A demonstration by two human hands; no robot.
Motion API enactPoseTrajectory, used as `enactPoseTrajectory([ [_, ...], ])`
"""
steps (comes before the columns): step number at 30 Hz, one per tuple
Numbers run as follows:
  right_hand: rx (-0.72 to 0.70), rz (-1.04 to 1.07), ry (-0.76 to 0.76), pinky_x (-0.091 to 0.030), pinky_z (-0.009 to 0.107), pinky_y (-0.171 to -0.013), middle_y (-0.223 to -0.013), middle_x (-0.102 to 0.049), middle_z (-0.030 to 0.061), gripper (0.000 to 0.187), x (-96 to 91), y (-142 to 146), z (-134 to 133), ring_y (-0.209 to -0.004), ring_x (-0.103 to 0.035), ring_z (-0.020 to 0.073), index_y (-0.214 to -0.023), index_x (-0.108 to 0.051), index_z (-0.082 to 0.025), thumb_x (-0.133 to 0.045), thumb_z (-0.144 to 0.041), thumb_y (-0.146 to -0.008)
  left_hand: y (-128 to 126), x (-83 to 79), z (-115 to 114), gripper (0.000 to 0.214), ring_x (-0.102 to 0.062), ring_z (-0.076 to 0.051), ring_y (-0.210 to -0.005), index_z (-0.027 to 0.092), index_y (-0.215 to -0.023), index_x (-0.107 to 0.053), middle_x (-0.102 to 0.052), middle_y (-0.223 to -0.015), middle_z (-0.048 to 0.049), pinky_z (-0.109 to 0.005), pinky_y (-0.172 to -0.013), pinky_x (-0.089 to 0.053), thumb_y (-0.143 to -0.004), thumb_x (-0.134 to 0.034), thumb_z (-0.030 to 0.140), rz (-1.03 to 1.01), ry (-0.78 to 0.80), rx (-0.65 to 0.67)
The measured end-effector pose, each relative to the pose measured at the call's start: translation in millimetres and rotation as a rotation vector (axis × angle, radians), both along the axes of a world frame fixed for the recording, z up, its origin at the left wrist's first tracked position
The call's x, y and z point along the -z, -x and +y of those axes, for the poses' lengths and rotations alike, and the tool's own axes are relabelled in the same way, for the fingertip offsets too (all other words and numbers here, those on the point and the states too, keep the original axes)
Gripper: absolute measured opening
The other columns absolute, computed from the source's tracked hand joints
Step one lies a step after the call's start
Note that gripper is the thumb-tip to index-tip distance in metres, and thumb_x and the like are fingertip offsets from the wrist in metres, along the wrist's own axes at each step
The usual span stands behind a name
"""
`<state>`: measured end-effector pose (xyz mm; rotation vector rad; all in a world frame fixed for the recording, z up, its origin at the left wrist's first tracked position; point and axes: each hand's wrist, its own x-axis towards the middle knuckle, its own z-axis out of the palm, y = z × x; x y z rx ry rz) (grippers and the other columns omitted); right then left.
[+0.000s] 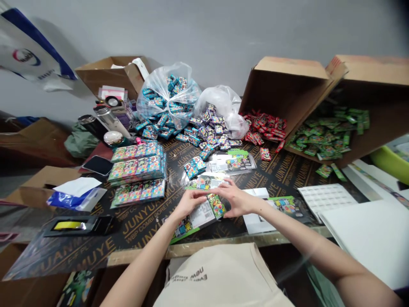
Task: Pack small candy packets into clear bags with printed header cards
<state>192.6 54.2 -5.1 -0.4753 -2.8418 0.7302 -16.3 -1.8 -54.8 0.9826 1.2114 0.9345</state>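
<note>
My left hand point(191, 203) is low over the table, its fingers bent together at the upper left corner of a small green packet point(217, 207) with colourful round pictures. The thumb and fingers of my right hand point(235, 198) curve around the same packet from the top and right side. Beneath the packet lies a flat printed wrapper point(201, 215) with a clear window and a green edge. Just beyond my hands, two blue packets point(194, 166) rest by more flat wrappers point(234, 163). My fingers partly cover the green packet.
Blue packets spill from a clear bag point(169, 94), beside purple packets point(212, 128) and red ones point(263, 125). Green packets point(322, 136) fill a tipped carton point(377, 94). Stacked packs point(139, 166), a phone point(97, 165) and a tape dispenser point(78, 225) are at left. White sheets point(367, 230) lie right.
</note>
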Motion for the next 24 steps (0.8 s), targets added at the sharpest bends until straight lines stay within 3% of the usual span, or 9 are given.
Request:
enactPoseTrajectory([
  [4, 0.005, 0.123, 0.170, -0.015, 0.049, -0.103, -0.124, -0.052, 0.0068, 0.088, 12.1, -0.1, 3.8, -0.113, -0.044, 0.0258, -0.133, -0.033, -0.028, -0.076, -0.028, -0.056, 2.4, -0.8, 2.0, 0.030, -0.061, -0.019, -0.062, 0.014, -0.075, -0.072, -0.071, -0.074, -0.0061, -0.028, -0.063, -0.046, -0.048, -0.077, 0.026, 0.003, -0.029, -0.124],
  [6, 0.225, 0.332, 0.313, -0.022, 0.046, -0.102, -0.128, -0.048, 0.0074, 0.083, 19.3, 4.5, 1.1, -0.119, -0.041, 0.0261, -0.131, -0.036, -0.028, -0.075, -0.030, -0.058, 8.4, -2.5, 7.1, 0.031, -0.061, -0.018, -0.061, 0.013, -0.077, -0.072, -0.071, -0.071, -0.0061, -0.027, -0.060, -0.046, -0.050, -0.077, 0.028, 0.009, -0.040, -0.258],
  [9, 0.663, 0.722, 0.721, -0.041, 0.039, -0.089, -0.120, -0.054, 0.0069, 0.074, 25.8, 22.5, -7.2, -0.110, -0.051, 0.0228, -0.132, -0.029, -0.030, -0.067, -0.037, -0.069, 7.9, -6.4, 12.8, 0.041, -0.062, -0.016, -0.065, 0.012, -0.091, -0.068, -0.071, -0.077, -0.0068, -0.028, -0.064, -0.047, -0.057, -0.073, 0.034, -0.004, -0.082, -0.444],
  [11, 0.877, 0.918, 0.999, -0.048, 0.035, -0.077, -0.107, -0.062, 0.0044, 0.062, 25.8, 39.5, -12.1, -0.095, -0.060, 0.0204, -0.130, -0.030, -0.030, -0.057, -0.042, -0.076, -5.3, -9.3, 11.0, 0.044, -0.062, -0.016, -0.068, 0.012, -0.094, -0.067, -0.070, -0.082, -0.0073, -0.028, -0.068, -0.047, -0.056, -0.074, 0.034, -0.072, -0.107, -0.531],
  [13, 1.018, 1.070, 1.148, -0.050, 0.032, -0.069, -0.092, -0.066, 0.0018, 0.050, 22.8, 55.2, -14.6, -0.082, -0.064, 0.0191, -0.122, -0.039, -0.027, -0.055, -0.041, -0.076, -25.7, -12.0, 3.7, 0.041, -0.062, -0.015, -0.072, 0.013, -0.091, -0.067, -0.069, -0.084, -0.0061, -0.027, -0.071, -0.046, -0.055, -0.076, 0.030, -0.200, -0.135, -0.603],
  [15, 1.065, 1.164, 1.194, -0.051, 0.030, -0.065, -0.079, -0.067, -0.0005, 0.046, 18.7, 65.1, -15.3, -0.072, -0.065, 0.0182, -0.113, -0.043, -0.024, -0.060, -0.031, -0.071, -44.4, -14.9, -6.5, 0.033, -0.061, -0.012, -0.073, 0.014, -0.086, -0.067, -0.069, -0.083, -0.0037, -0.024, -0.072, -0.046, -0.057, -0.075, 0.029, -0.358, -0.150, -0.686],
  [18, 0.957, 1.156, 1.240, -0.050, 0.030, -0.061, -0.069, -0.067, -0.0032, 0.054, 13.2, 67.9, -17.3, -0.061, -0.065, 0.0178, -0.109, -0.040, -0.023, -0.061, -0.012, -0.060, -55.2, -20.3, -17.2, 0.024, -0.060, -0.010, -0.067, 0.014, -0.076, -0.065, -0.067, -0.074, -0.0005, -0.020, -0.068, -0.045, -0.063, -0.071, 0.033, -0.540, -0.103, -0.758],
  [21, 0.866, 1.174, 1.275, -0.050, 0.031, -0.063, -0.078, -0.068, -0.0024, 0.059, 9.1, 62.4, -22.9, -0.062, -0.066, 0.0179, -0.109, -0.038, -0.025, -0.060, -0.009, -0.056, -47.0, -25.0, -16.8, 0.020, -0.057, -0.008, -0.056, 0.014, -0.068, -0.063, -0.064, -0.064, 0.0028, -0.019, -0.058, -0.043, -0.060, -0.072, 0.029, -0.583, 0.026, -0.700],
  [24, 0.912, 1.300, 1.368, -0.050, 0.033, -0.068, -0.088, -0.068, 0.0001, 0.053, 7.7, 54.6, -30.0, -0.073, -0.067, 0.0195, -0.110, -0.038, -0.026, -0.060, -0.018, -0.063, -35.1, -28.4, -11.1, 0.019, -0.055, -0.007, -0.051, 0.013, -0.066, -0.062, -0.062, -0.061, 0.0034, -0.019, -0.052, -0.041, -0.054, -0.073, 0.022, -0.547, 0.138, -0.630],
])
